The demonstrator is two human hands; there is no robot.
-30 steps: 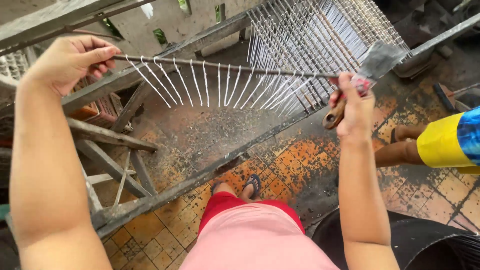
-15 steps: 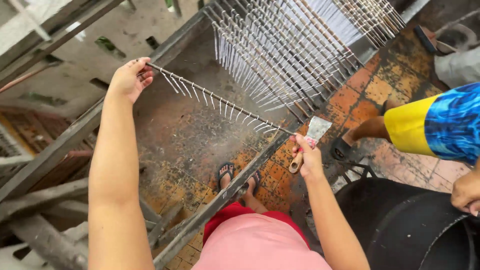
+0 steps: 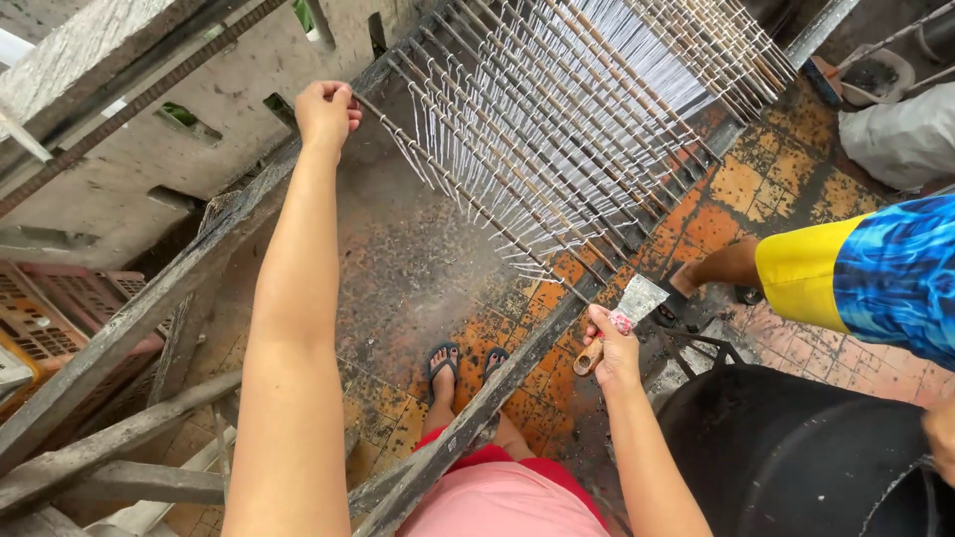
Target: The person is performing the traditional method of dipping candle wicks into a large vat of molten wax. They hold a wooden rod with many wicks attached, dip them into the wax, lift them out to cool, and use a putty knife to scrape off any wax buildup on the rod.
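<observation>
While the left hand (image 3: 326,111) is closing its fingers around one end of a thin dark metal rod strung with white hanging wicks (image 3: 468,199), the right hand (image 3: 615,348) is pinching the rod's other end and also gripping a wooden-handled flat metal scraper (image 3: 622,316). That rod is lying across the two grey wooden rails of the long rack (image 3: 189,273), just beside the dense rows of similar wick-laden rods (image 3: 587,109). A round black tub (image 3: 796,447) is sitting near the right elbow, and a person in yellow and blue shorts (image 3: 856,273) is standing beyond it.
</observation>
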